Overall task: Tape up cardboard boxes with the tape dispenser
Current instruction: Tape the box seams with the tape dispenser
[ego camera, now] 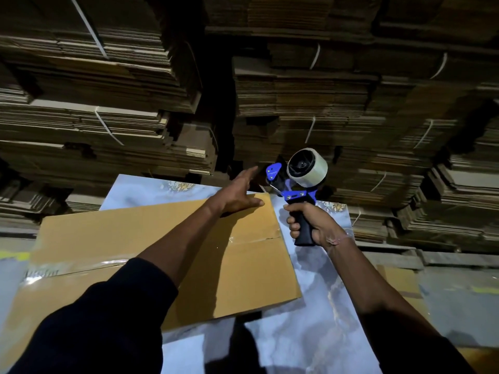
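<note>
Marbled table (310, 306) bears taped box (162, 255) — print perhaps illegible — left hand (237, 193) flat, right hand (313, 225) gripping dispenser (297, 182).

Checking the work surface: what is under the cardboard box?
The cardboard box lies on a marbled blue-grey table, visible round its edges. Whatever sits directly beneath the box is covered.

one box (151, 255), one tape dispenser (295, 182), two hands (237, 195)
</note>
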{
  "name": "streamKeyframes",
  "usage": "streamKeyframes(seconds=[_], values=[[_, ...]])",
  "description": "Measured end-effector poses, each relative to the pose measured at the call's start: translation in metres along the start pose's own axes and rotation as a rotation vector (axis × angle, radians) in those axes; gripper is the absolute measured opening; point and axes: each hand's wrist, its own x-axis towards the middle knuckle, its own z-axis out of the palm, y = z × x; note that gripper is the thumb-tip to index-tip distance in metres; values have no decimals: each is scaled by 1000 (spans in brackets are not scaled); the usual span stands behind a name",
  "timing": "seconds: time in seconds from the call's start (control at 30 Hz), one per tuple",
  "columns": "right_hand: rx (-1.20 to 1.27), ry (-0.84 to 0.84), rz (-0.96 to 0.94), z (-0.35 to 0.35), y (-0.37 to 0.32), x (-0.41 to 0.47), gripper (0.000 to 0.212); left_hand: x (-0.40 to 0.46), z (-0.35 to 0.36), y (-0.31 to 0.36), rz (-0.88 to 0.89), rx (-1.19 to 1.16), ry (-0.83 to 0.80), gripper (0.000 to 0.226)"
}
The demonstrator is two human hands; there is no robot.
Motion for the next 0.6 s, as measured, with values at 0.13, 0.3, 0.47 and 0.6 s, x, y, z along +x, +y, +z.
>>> streamKeyframes(seconds=[0.13,0.3,0.47,0.6], values=[[-7,-4,-8,1,3,-2,22,0,-1,2,18,-46,-17,104],[-12,11,-10,3,6,-7,20,-1,0,-1,28,1,-40,95],[-5,22,10,3,11,-11,18,-4,2,2,49,49,-36,78],[9,2,8,6,17,-14,19,-10,6,1,101,143,1,54]])
